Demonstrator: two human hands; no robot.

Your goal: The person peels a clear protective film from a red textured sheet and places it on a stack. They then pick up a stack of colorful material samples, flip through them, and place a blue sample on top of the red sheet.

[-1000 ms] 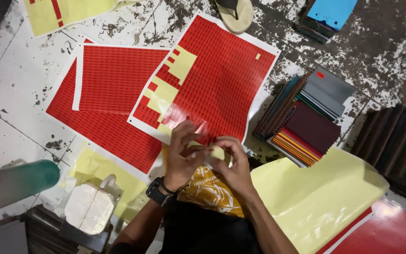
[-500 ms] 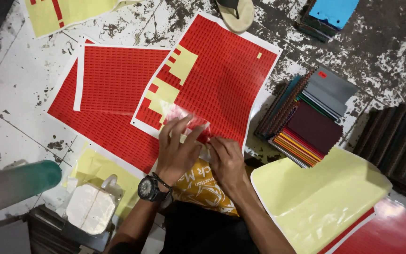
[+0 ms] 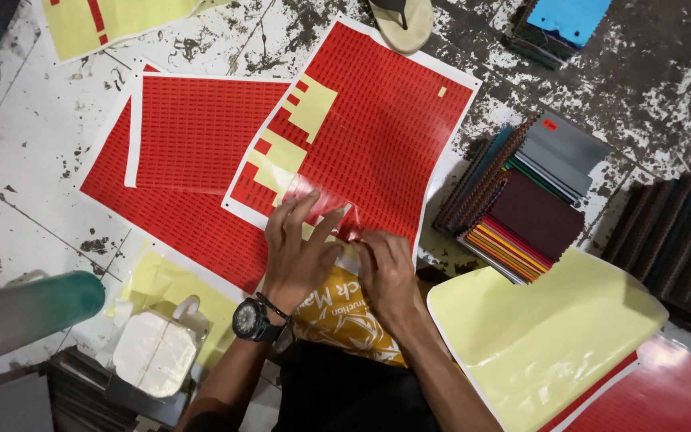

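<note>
Several large sheets cover a worn white tiled floor (image 3: pixel 17 136) whose paint is flaked and stained dark, more so toward the upper right. Biggest among them are two red sticker sheets (image 3: pixel 193 144) lying overlapped at the left, and a third red sticker sheet (image 3: pixel 377 128) set at a slant over them, with pale yellow backing showing where rows of labels are gone. A glossy yellow backing sheet (image 3: pixel 553 336) lies at the lower right, partly over another red sheet (image 3: pixel 665 392). Between these sits a stack of spiral-bound notebooks (image 3: pixel 521 200) in grey, maroon and mixed colours. A teal cylinder (image 3: pixel 25 308) lies at the left edge, near a white bundle in clear plastic (image 3: pixel 153 352). A sandal (image 3: pixel 401 20) rests at the top edge.

At the near edge of the slanted sheet, the left hand (image 3: pixel 297 248), a black watch (image 3: pixel 251 320) on its wrist, presses spread fingers flat on a lifted strip of red labels (image 3: pixel 325 204) that curls up shiny. The right hand (image 3: pixel 385 268) pinches the strip's near end just beside it. Both hands touch the strip.
</note>
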